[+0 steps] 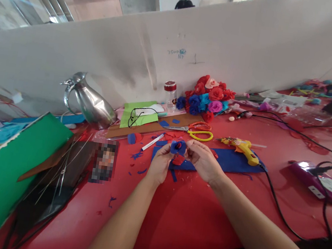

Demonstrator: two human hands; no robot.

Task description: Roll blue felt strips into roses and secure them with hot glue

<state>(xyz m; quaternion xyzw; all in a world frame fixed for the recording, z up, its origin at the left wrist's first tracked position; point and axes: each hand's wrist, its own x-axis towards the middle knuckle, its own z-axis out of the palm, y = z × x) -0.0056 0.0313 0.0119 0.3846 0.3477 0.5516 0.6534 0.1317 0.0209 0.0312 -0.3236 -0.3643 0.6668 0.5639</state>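
Note:
A small blue paper flower (177, 147) with a dark red centre is held up over the red table, between my two hands. My left hand (161, 161) is closed on its left side, thumb and fingers pinching it. On the right, the fingers of my right hand (202, 157) pinch the flower's edge. Under and behind them lies a strip of blue paper (228, 161). Scissors (196, 130) with orange and yellow handles rest just beyond my hands. A yellow glue gun (243, 147) lies to the right on the blue strip, its black cord trailing off.
Finished paper flowers (208, 95) are heaped by the wall near a lidded glass jar (170, 94). A steel jug (91, 103), green board (6, 184) and glasses (136, 115) stand or lie leftward. A purple power box (320, 181) sits right. Blue scraps (137, 155) litter the table.

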